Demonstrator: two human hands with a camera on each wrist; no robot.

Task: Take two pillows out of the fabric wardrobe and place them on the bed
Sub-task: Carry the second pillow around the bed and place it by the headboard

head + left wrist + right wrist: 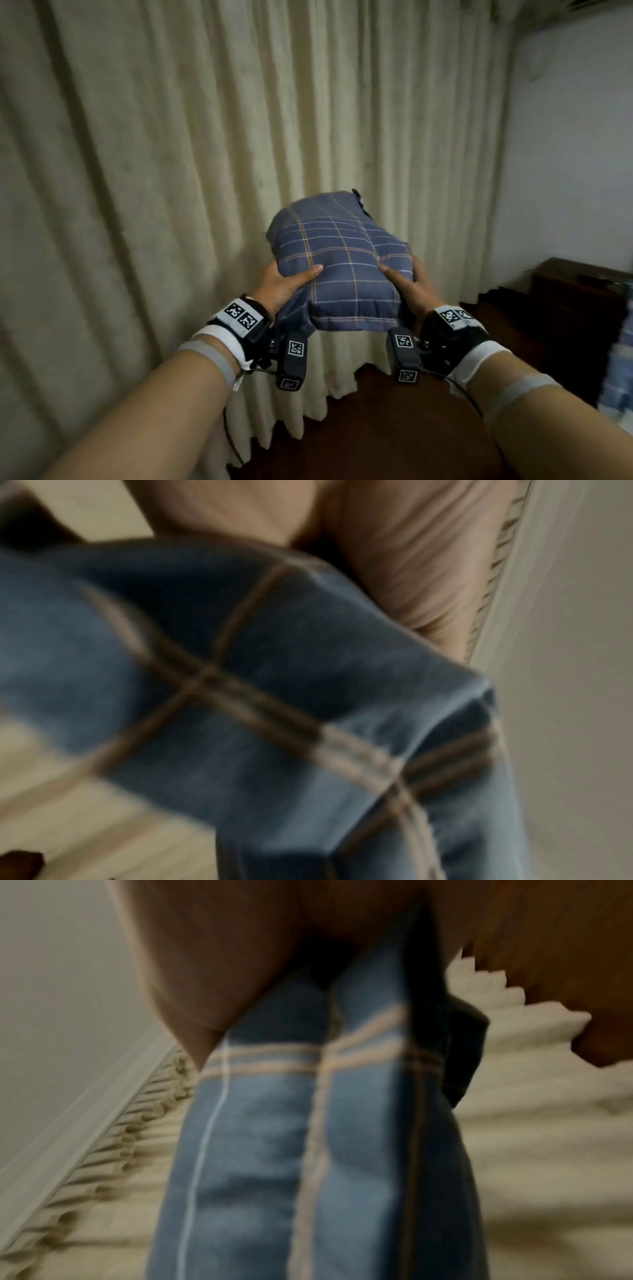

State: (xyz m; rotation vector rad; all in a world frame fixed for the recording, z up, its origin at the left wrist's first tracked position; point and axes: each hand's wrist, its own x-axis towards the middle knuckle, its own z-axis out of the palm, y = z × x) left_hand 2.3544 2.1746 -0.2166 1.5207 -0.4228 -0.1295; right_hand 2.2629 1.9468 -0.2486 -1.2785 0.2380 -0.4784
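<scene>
A blue plaid pillow (337,260) with thin orange and white lines hangs in the air in front of me, carried by both hands. My left hand (286,282) grips its left near edge, thumb on top and fingers hidden below. My right hand (409,281) grips the right near edge the same way. Both wrist views are blurred and filled by the pillow's cloth (274,710) (308,1137) under a palm. A blurred strip of pale blue checked cloth (621,359) shows at the far right edge. No wardrobe is in view.
Long cream curtains (171,154) hang across the whole left and middle, down to a dark wooden floor (394,428). A white wall (565,154) stands at the right, with a dark wooden cabinet (579,294) low in the corner.
</scene>
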